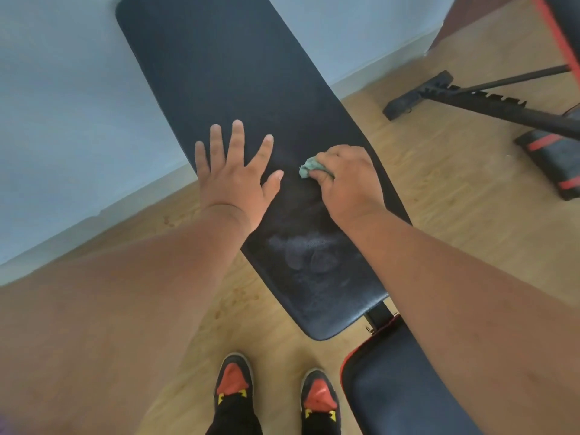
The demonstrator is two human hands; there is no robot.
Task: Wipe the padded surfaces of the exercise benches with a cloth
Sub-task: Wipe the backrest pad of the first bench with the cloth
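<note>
- Cloth [309,167]: a small crumpled wad of pale green fabric, bunched in the right hand [346,180] and pressed onto the black padded backrest [219,73], a little right of the picture's centre.
- Right grip: curled into a tight fist round the cloth, knuckles up; only a tuft of the fabric sticks out at the fist's 9 o'clock side, and the rest is hidden under the fingers.
- Left hand [232,180]: spread wide and flat, palm down on the padding, holding nothing; its thumb tip points at 3 o'clock toward the cloth, near it but apart.
- Backrest: long and dark, running from 11 o'clock at the top of the view down to about 5 o'clock; a whitish smeared patch [301,249] lies on the pad at 6 o'clock from the two hands.
- Seat pad [395,381]: black with a red edge, at 5 o'clock, partly covered by the right forearm and cut off at the bottom edge.
- Second bench [489,105]: black frame and red-striped pads at 2 o'clock, cut off at the right edge, standing on the wooden floor [439,189].
- Shoes [233,383]: black with red toes, at 6 o'clock; both forearms fill the lower corners.
</note>
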